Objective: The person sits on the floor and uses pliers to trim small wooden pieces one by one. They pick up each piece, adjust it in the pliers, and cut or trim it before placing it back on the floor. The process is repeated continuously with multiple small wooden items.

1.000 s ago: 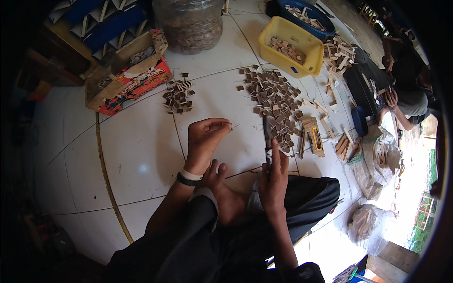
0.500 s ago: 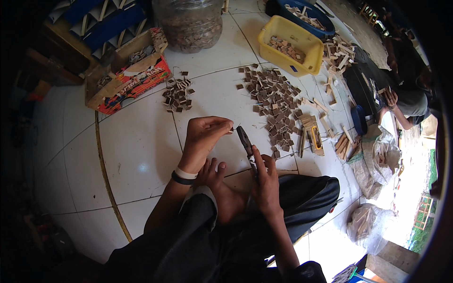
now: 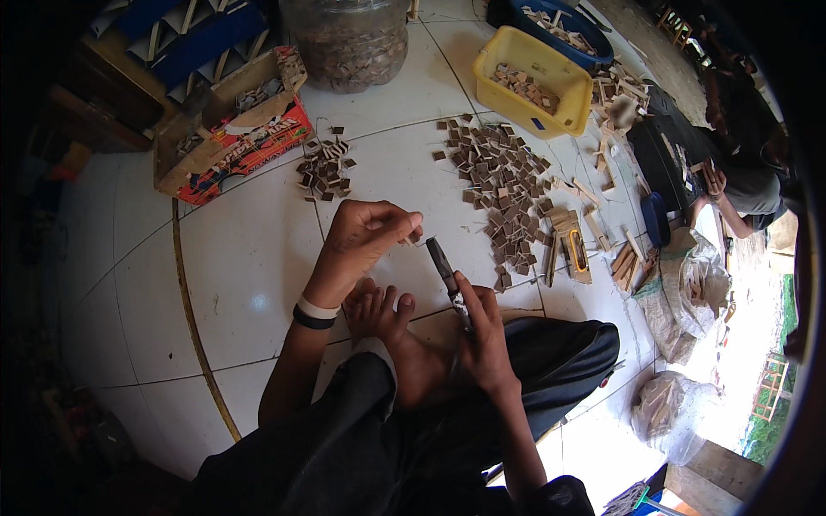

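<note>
My left hand (image 3: 361, 236), with a white and a black band at its wrist, is raised above the tiled floor. Its thumb and fingers pinch together on something too small to make out. Just right of those fingertips are the jaws of dark pliers (image 3: 441, 265), with a narrow gap between. My right hand (image 3: 487, 340) is wrapped round the pliers' handles. Beyond my hands lies a large spread of small brown square pieces (image 3: 503, 185), many with thin pins or wires sticking out. A smaller heap of such squares (image 3: 325, 172) lies farther left.
A yellow tub (image 3: 564, 116) holds more small pieces, with a blue basin (image 3: 594, 56) behind it. At the left stands an open red-printed carton (image 3: 249, 150), near a big clear plastic container (image 3: 344, 43). Wood offcuts (image 3: 626, 267) lie right; another person's hand (image 3: 714, 181) works beyond.
My left hand has shifted slightly left and away from me, and turned, with its fingertips bent downward. The pliers' tip has moved a little left and toward me.
</note>
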### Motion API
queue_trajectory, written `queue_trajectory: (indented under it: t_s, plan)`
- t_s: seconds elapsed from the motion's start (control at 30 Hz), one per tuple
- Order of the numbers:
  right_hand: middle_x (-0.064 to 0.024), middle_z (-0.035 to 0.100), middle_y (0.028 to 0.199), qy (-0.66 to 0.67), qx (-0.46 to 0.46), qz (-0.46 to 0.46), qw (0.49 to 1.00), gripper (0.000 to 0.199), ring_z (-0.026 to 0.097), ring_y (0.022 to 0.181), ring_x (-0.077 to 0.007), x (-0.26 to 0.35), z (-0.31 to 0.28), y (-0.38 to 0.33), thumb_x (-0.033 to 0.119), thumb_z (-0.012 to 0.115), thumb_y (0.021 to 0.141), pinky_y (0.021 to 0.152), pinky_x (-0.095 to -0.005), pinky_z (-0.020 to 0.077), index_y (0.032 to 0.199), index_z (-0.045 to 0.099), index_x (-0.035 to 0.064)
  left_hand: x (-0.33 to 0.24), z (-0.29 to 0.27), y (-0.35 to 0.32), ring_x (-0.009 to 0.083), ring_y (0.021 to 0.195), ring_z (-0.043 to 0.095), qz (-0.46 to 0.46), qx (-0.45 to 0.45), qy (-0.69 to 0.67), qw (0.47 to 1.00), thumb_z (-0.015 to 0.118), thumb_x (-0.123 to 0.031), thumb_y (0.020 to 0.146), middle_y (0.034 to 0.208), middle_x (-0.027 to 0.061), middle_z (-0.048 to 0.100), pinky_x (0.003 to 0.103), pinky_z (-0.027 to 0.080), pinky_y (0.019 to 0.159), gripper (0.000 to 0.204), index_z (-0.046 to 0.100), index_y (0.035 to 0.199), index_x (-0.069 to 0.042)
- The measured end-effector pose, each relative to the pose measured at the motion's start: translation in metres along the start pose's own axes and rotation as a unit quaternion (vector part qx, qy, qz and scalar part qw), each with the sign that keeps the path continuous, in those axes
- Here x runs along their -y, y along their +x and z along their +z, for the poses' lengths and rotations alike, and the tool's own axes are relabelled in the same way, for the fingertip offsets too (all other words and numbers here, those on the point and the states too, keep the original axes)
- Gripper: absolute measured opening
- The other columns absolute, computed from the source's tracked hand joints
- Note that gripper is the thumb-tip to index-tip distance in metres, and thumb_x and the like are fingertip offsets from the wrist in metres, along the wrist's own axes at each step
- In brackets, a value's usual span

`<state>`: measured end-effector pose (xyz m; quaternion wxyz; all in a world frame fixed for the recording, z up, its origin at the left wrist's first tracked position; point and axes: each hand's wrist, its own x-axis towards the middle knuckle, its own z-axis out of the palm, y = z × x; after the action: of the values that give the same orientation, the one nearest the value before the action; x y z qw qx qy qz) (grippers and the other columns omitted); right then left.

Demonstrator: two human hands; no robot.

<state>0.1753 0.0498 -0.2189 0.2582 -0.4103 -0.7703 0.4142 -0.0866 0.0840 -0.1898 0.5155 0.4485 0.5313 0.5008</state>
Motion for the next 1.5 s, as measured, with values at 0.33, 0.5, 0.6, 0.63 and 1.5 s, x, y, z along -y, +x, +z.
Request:
queue_trajectory:
  t_s: [0.33, 0.5, 0.6, 0.63, 1.5]
  plan:
    - [-0.0211, 0.053, 0.124, 0.03, 0.018, -0.014, 0.999, 0.077, 0.06, 0.112, -0.0385, 0.006, 0.001, 0.0, -0.012, 0.063, 0.092, 0.097, -0.0437, 0.0512, 0.162, 0.044, 0.0142, -0.009, -0.004, -0.003, 0.0109, 0.087, 0.068, 0.034, 0.031, 0.005, 0.999, 0.07, -0.018, 0.103, 0.091, 0.0073, 0.076, 0.028, 0.052, 0.084, 0.023, 0.076, 0.095, 0.003]
    - [-0.0205, 0.054, 0.122, 0.039, 0.016, -0.016, 0.999, 0.076, 0.06, 0.111, -0.038, 0.006, 0.003, 0.0, -0.011, 0.062, 0.092, 0.097, -0.0436, 0.0511, 0.162, 0.044, 0.0137, -0.01, -0.004, -0.003, 0.0115, 0.086, 0.068, 0.041, 0.03, 0.003, 0.999, 0.072, -0.016, 0.101, 0.089, 0.0078, 0.075, 0.028, 0.053, 0.083, 0.021, 0.076, 0.093, 0.003]
    - [-0.0205, 0.054, 0.121, 0.036, 0.012, -0.011, 0.999, 0.076, 0.061, 0.109, -0.0382, 0.006, 0.006, -0.002, -0.012, 0.061, 0.092, 0.096, -0.044, 0.0511, 0.161, 0.044, 0.0136, -0.008, -0.001, -0.003, 0.0105, 0.079, 0.068, 0.046, 0.007, 0.022, 0.999, 0.074, -0.016, 0.1, 0.084, 0.007, 0.074, 0.027, 0.054, 0.078, 0.023, 0.075, 0.089, 0.003]
    - [-0.0207, 0.054, 0.12, 0.032, 0.012, -0.006, 0.999, 0.076, 0.061, 0.108, -0.0385, 0.007, 0.008, -0.003, -0.012, 0.061, 0.092, 0.096, -0.0442, 0.0511, 0.162, 0.044, 0.0136, -0.007, 0.0, -0.002, 0.0092, 0.076, 0.067, 0.045, -0.001, 0.032, 0.998, 0.076, -0.018, 0.1, 0.08, 0.0057, 0.073, 0.025, 0.053, 0.075, 0.024, 0.075, 0.088, 0.004]
    - [-0.0212, 0.06, 0.118, -0.009, -0.042, 0.014, 0.999, 0.073, 0.063, 0.101, -0.0365, 0.009, 0.009, -0.007, -0.009, 0.061, 0.093, 0.09, -0.0401, 0.0512, 0.162, 0.043, 0.0082, -0.013, 0.025, -0.012, 0.0168, 0.104, 0.073, 0.001, -0.024, -0.055, 0.998, 0.065, -0.016, 0.107, 0.107, 0.0143, 0.075, 0.034, 0.059, 0.1, 0.034, 0.068, 0.13, 0.009]
